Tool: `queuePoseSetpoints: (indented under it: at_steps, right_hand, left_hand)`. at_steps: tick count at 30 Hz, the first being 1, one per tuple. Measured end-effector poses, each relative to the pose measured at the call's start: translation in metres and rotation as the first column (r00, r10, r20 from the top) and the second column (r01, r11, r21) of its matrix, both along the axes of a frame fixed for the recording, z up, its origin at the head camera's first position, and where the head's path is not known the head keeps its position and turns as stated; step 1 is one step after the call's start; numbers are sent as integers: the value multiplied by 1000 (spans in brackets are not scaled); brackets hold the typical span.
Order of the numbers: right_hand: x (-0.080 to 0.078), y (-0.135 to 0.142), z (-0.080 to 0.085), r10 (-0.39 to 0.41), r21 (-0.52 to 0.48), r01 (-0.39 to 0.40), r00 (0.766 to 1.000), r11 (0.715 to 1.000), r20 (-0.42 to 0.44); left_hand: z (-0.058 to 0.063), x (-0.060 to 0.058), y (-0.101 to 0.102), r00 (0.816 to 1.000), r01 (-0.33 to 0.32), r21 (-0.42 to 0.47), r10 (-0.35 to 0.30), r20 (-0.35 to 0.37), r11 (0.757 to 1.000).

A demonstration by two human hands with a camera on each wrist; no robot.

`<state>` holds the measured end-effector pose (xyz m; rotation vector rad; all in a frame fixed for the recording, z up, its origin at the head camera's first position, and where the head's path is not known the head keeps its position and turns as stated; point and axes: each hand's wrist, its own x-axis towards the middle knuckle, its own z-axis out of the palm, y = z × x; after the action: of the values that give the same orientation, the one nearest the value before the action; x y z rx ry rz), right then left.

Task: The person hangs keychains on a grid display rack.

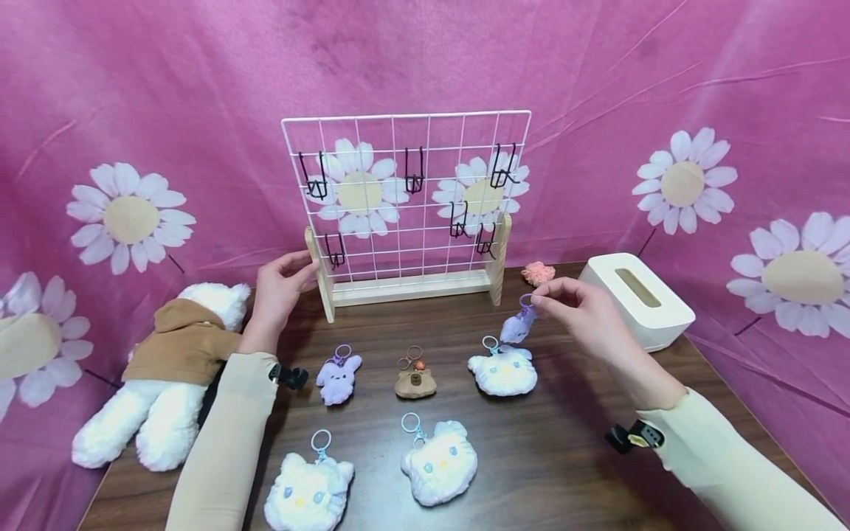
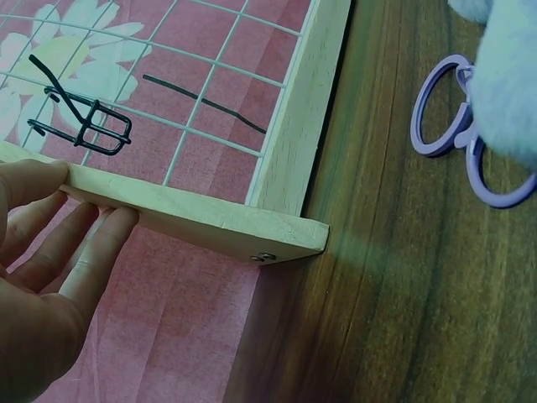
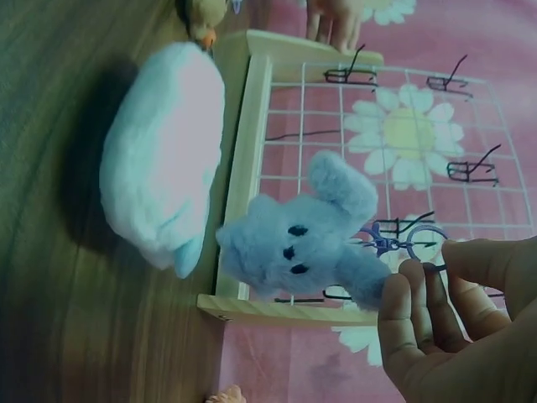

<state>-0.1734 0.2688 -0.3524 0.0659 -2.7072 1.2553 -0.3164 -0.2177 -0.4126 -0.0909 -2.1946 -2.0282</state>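
My right hand (image 1: 587, 317) pinches the ring of a purple plush keychain (image 1: 516, 327), which hangs in the air above a white cat-face plush keychain (image 1: 503, 372). In the right wrist view, the hanging plush (image 3: 294, 243) shows long ears and a small dark-eyed face. My left hand (image 1: 282, 291) holds the left wooden post of a white wire grid rack (image 1: 412, 284), thumb on one side and fingers on the other. The left wrist view shows that post (image 2: 197, 210) close up. Several black hooks (image 1: 415, 177) hang on the grid, bare of keychains.
Before the rack lie another purple plush keychain (image 1: 337, 380), a brown plush keychain (image 1: 416, 382) and two more white cat-face keychains (image 1: 440, 464). A white plush toy in a brown hoodie (image 1: 175, 346) lies at left. A white tissue box (image 1: 637, 299) and a pink fluffy item (image 1: 538, 273) are at right.
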Motion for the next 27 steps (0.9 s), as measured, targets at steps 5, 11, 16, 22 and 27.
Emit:
queuePoseSetpoints:
  at_steps: [5, 11, 16, 22, 27]
  right_hand:
    - [-20, -3, -5, -17, -42, 17, 1000, 999, 9]
    - [-42, -6, -16, 52, -202, -53, 999, 978, -12]
    - [-56, -6, -22, 65, -194, -68, 998, 979, -25]
    - [-72, -9, -23, 51, -257, -58, 998, 965, -34]
    - [-82, -13, -21, 43, -303, -46, 999, 952, -17]
  left_hand:
    - [-2, 2, -1, 1000, -1, -23, 1, 10, 1000]
    - [-8, 2, 0, 998, 31, -41, -29, 50, 999]
    - [-17, 5, 0, 991, 83, -85, -74, 108, 993]
    - [-23, 9, -1, 989, 97, -146, -79, 122, 985]
    - [-23, 11, -2, 987, 94, -170, -70, 143, 981]
